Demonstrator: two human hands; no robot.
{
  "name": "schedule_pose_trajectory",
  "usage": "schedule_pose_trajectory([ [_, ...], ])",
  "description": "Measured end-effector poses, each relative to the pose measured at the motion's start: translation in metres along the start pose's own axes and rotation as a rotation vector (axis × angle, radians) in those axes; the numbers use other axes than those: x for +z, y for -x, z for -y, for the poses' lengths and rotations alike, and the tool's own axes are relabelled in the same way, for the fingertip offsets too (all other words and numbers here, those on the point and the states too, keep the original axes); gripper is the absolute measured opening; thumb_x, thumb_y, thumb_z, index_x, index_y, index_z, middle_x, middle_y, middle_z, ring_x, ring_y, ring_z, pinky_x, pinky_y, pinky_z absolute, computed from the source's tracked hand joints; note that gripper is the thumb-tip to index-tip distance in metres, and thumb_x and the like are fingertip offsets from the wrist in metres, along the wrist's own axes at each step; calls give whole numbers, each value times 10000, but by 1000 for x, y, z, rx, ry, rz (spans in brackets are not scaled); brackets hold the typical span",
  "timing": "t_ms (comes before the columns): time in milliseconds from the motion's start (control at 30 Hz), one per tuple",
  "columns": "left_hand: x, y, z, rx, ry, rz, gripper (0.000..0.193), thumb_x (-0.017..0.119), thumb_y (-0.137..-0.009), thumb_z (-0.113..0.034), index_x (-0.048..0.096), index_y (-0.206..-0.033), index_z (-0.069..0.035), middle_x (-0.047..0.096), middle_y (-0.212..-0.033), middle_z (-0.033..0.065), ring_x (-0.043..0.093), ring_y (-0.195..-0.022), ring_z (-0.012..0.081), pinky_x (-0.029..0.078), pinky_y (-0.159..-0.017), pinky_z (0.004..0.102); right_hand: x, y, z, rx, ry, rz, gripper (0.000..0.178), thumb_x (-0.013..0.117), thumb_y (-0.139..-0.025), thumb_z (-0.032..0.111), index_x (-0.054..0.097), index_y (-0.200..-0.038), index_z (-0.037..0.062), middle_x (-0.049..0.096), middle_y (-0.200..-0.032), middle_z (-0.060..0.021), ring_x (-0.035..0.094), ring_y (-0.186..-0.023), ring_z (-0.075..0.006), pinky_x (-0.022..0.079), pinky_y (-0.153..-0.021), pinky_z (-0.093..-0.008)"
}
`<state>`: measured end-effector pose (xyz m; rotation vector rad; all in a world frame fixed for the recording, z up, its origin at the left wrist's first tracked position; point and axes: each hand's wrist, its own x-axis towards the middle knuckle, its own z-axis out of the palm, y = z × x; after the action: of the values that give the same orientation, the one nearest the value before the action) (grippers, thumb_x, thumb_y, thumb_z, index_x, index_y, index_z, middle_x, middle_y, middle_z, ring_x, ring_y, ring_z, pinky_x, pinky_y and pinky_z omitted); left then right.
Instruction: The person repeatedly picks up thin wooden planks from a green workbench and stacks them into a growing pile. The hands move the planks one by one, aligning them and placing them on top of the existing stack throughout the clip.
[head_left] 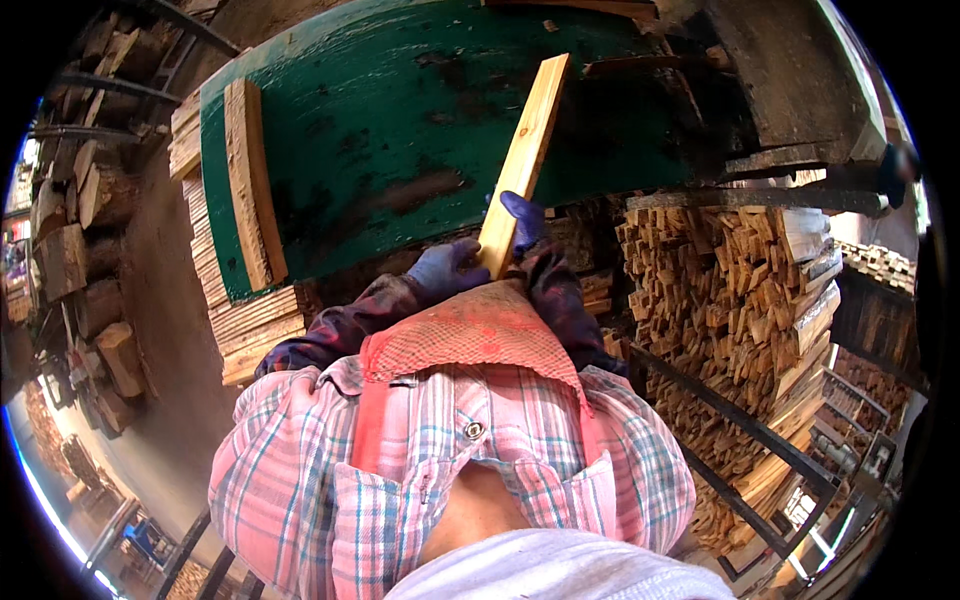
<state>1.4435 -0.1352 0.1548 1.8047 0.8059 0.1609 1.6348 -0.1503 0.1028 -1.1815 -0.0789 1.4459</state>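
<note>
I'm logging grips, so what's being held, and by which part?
A pale wooden board, by its near end: right hand on its right edge, left hand at its left edge.

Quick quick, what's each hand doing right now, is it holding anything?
Left hand: curled against the near end of the wooden plank; whether it grips can't be told.
Right hand: closed, holding the plank by its right edge.

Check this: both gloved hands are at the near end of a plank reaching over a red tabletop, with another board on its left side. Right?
Not quite: the head view shows the tabletop is green, not red. The left hand and right hand are at the near end of the plank, with the other board on the tabletop's left.
</note>
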Motion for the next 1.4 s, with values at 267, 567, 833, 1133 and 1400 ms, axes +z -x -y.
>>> schedule_pose_trajectory([
  [267,-162,62,91,-6,-391,-1104,465,667,-764,-225,512,-1149,-13,532,-1145,196,515,-1071,336,415,-919,416,46,8,-25,94,7,238,518,634,-797,266,484,-1229,23,601,-1042,-130,600,-871,-248,506,-783,-375],
  [567,-230,114,170,-808,-395,-1046,734,657,-688,-496,432,-1221,-46,537,-1150,232,526,-1059,396,445,-859,448,105,-18,-28,160,173,366,486,626,-807,261,497,-1206,16,617,-1004,-137,617,-832,-255,529,-724,-387],
  [833,-240,109,164,-689,-553,-930,718,680,-689,-456,464,-1201,0,516,-1192,251,492,-1121,384,417,-912,440,-13,79,-2,-814,471,-652,561,696,-751,103,434,-1243,42,573,-964,-76,566,-770,-174,495,-662,-319],
  [1133,-158,-61,54,535,-865,-284,691,678,-739,-311,395,-1298,-19,413,-1314,223,412,-1199,383,348,-997,451,-172,148,-170,-481,-615,-1061,293,645,-806,288,531,-988,89,538,-777,-33,524,-671,-171,457,-610,-317],
  [1400,-63,-114,50,538,-1009,138,704,671,-734,-388,400,-1312,-93,381,-1341,188,360,-1240,367,357,-995,453,-218,183,-248,-361,-695,-1083,312,617,-835,310,549,-1034,79,555,-795,-50,531,-689,-172,465,-658,-312],
])
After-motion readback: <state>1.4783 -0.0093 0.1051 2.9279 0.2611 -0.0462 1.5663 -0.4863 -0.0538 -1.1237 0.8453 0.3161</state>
